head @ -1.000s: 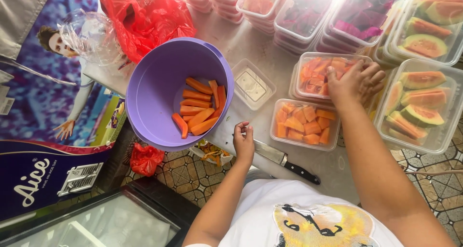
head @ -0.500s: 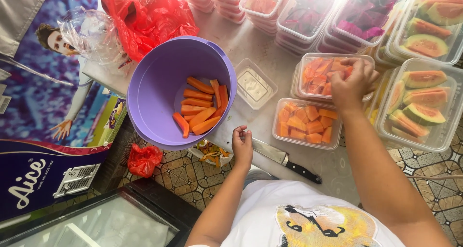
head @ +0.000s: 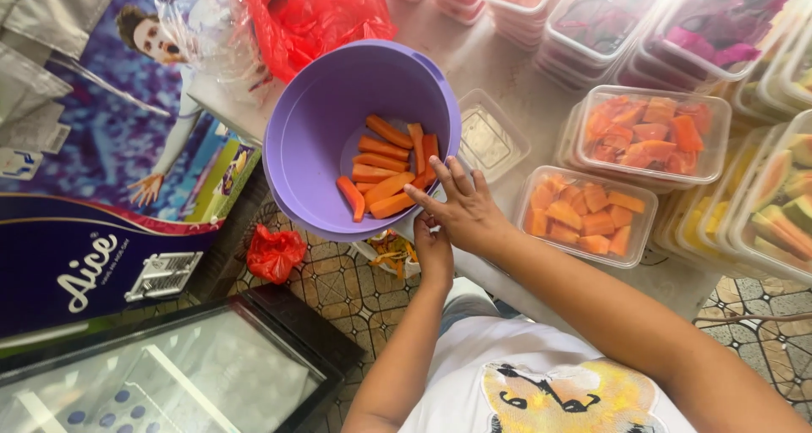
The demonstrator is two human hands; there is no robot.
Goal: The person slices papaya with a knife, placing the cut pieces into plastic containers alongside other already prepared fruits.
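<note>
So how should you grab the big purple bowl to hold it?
Probably by the rim of the purple bowl, coming from the near side, where the left hand is already below the edge. The bowl is tilted toward the person and looks too wide to wrap a hand around, so pinching the thick rim seems best. The right hand reaches over the edge toward the orange fruit strips inside.

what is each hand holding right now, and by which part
The right hand reaches over the near rim of the purple bowl toward the orange fruit sticks, no grip visible yet. The left hand sits beneath that rim; whether it grips it cannot be told.
</note>
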